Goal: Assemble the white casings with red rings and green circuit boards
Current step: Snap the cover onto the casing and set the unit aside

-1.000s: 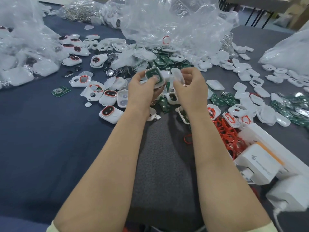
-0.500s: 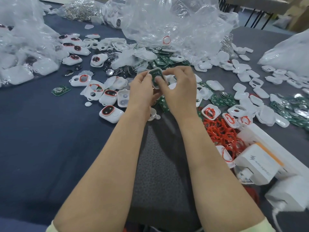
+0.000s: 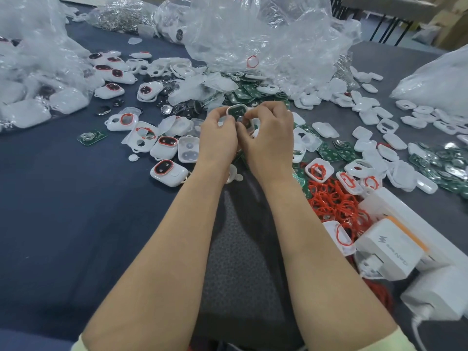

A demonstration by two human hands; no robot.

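Both hands meet above the middle of the table. My left hand (image 3: 219, 138) grips a white casing (image 3: 237, 111) with a green circuit board inside it. My right hand (image 3: 269, 138) pinches the same casing from the right, its fingers curled over the near edge; a second white piece seems pressed against it there, mostly hidden. A pile of red rings (image 3: 336, 203) lies at the right. Loose green circuit boards (image 3: 244, 93) lie just beyond the hands. Finished white casings with red rings (image 3: 168, 171) lie to the left.
Crumpled clear plastic bags (image 3: 266, 39) fill the far side and the left. Several empty white casing halves (image 3: 367, 145) are scattered right. White chargers on a power strip (image 3: 387, 249) sit near right. A lone green board (image 3: 91, 137) lies at left on the dark blue cloth (image 3: 63, 224).
My right hand, which held a separate white piece apart a second ago, has come leftward to the casing in my left hand. Both hands now press together around it.
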